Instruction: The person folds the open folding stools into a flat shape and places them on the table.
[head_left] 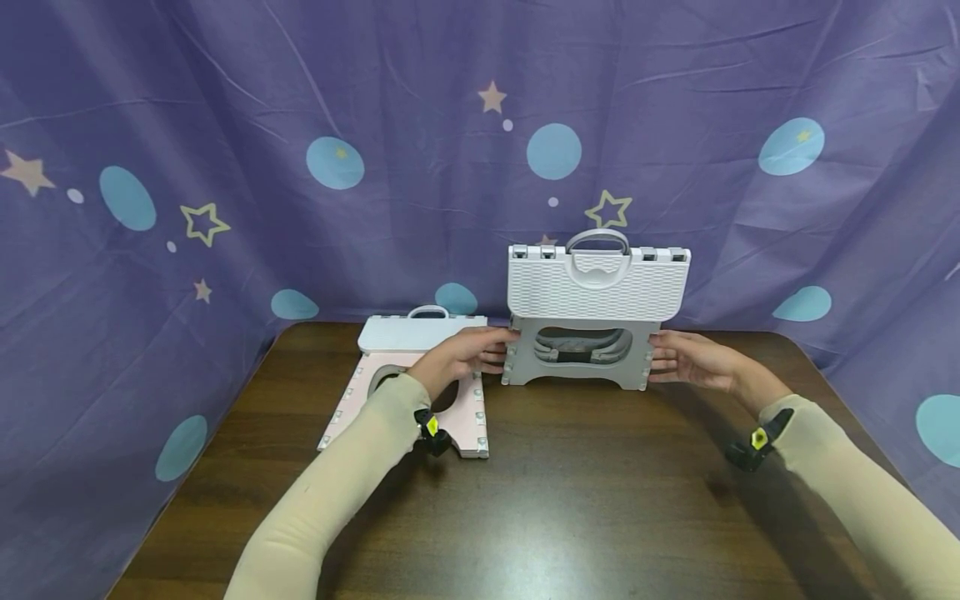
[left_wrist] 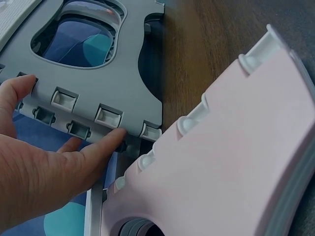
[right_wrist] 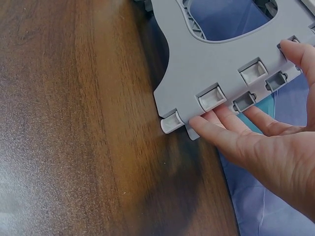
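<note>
A grey-and-white folding step stool [head_left: 597, 287] is upright near the table's back edge, its carry handle on top and its white seat panel over the grey leg panels. My left hand [head_left: 468, 354] grips one side of the legs, fingertips [left_wrist: 115, 137] at the hinged edge. On the other side my right hand [head_left: 697, 360] holds the matching edge, with fingertips [right_wrist: 199, 123] by the lower hinge. A pink-and-white folding stool [head_left: 480, 425] lies folded at the left, partly hidden under my left forearm.
The brown wooden table [head_left: 585, 500] reaches back to a purple curtain [head_left: 420, 167] with stars and blue spots. Each wrist carries a small black camera; the left camera [head_left: 433, 432] hangs close over the pink stool.
</note>
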### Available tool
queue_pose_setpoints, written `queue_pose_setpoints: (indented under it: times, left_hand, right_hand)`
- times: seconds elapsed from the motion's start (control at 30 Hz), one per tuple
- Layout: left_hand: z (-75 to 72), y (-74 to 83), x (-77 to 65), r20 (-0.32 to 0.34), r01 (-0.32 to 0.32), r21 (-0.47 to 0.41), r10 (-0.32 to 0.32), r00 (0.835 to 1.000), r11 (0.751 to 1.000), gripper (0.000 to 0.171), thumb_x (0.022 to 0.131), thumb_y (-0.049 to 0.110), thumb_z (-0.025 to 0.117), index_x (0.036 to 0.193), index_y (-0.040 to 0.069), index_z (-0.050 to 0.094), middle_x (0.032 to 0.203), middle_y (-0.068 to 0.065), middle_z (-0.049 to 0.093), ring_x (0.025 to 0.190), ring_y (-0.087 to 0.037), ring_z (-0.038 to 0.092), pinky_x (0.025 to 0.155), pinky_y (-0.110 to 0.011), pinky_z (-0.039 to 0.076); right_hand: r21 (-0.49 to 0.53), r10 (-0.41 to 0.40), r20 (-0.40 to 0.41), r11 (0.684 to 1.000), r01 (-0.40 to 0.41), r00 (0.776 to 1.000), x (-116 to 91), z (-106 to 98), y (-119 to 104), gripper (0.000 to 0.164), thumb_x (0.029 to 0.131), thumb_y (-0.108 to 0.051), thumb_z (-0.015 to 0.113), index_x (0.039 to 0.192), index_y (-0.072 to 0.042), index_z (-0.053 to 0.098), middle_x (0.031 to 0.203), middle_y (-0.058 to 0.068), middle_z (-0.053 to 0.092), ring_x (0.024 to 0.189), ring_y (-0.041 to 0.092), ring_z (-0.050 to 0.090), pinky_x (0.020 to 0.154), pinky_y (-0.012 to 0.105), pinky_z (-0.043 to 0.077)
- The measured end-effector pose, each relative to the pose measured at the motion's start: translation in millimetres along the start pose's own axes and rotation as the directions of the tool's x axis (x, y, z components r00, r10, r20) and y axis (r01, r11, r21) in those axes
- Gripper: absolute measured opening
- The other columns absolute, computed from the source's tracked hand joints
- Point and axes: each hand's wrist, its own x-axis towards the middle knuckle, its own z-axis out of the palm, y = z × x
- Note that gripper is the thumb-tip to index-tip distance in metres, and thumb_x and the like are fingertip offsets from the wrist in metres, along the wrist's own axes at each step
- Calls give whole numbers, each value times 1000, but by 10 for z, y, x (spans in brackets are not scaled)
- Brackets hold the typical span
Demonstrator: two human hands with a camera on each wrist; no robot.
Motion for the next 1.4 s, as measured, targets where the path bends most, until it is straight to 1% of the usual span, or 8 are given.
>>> queue_pose_setpoints:
  times: [0.33, 0.53, 0.6, 0.77, 0.83, 1.0, 1.27, 1.4]
  left_hand:
    - [21, 0, -13, -19, 0, 2, 1, 1000, 1000, 58, 97, 20, 63, 148, -1, 46, 152, -27, 45, 138, -39, 48, 115, -51, 45]
    - [25, 5, -25, -21, -3, -3, 3, 1000, 1000, 60, 96, 20, 63, 149, -2, 45, 153, -27, 44, 140, -40, 46, 115, -51, 45]
    - [23, 7, -38, -20, -5, 1, 5, 1000, 1000, 61, 95, 21, 65, 148, -1, 46, 153, -27, 44, 138, -38, 48, 113, -48, 48]
    - [11, -9, -29, -16, -5, -6, 5, 1000, 1000, 61, 95, 21, 65, 149, -1, 45, 154, -27, 42, 140, -39, 47, 113, -48, 47]
    - [11, -14, -17, -17, -3, -15, 3, 1000, 1000, 61, 96, 20, 64, 150, -2, 44, 155, -28, 41, 142, -41, 44, 116, -51, 44]
    - [21, -15, -14, -28, 1, -23, -2, 1000, 1000, 59, 96, 19, 64, 149, -1, 46, 153, -27, 43, 141, -40, 45, 116, -51, 44]
    - [23, -10, -3, -34, 6, -16, -6, 999, 1000, 57, 96, 20, 66, 147, 0, 49, 148, -24, 47, 134, -35, 50, 114, -50, 46]
    - [22, -13, -3, -47, 7, -14, -8, 999, 1000, 56, 95, 20, 67, 145, -1, 51, 139, -20, 53, 126, -31, 55, 112, -49, 48]
  right_hand:
    - [-9, -6, 11, 1000, 6, 1000, -2, -6, 6, 32, 112, -13, 31, 120, -18, 62, 119, 1, 74, 115, 19, 69, 104, 42, 55]
    - [5, -6, 11, 1000, 6, 1000, 0, 0, -3, 31, 112, -13, 33, 120, -17, 62, 118, 3, 74, 114, 20, 70, 104, 43, 55]
    - [12, -8, 14, 1000, 8, 1000, -2, 1, -4, 31, 112, -13, 32, 120, -17, 62, 118, 3, 74, 114, 20, 70, 104, 43, 55]
    - [16, -12, 25, 1000, 11, 1000, -5, -1, 0, 32, 112, -13, 32, 120, -17, 63, 118, 3, 74, 114, 20, 69, 104, 42, 54]
    - [15, -12, 26, 1000, 12, 1000, -6, -1, -1, 32, 112, -13, 32, 120, -17, 63, 118, 3, 74, 114, 20, 69, 105, 42, 54]
    - [18, -9, 13, 1000, 9, 1000, -2, 4, -5, 31, 112, -13, 33, 118, -16, 63, 116, 3, 75, 113, 20, 70, 104, 43, 55]
    - [21, 8, -31, 1000, -7, 999, 1, 20, -10, 27, 112, -13, 35, 116, -15, 62, 112, 4, 75, 110, 19, 71, 104, 43, 55]
    - [21, 10, -40, 1000, -9, 999, 1, 24, -9, 25, 112, -13, 35, 116, -14, 61, 112, 4, 75, 110, 20, 71, 104, 43, 55]
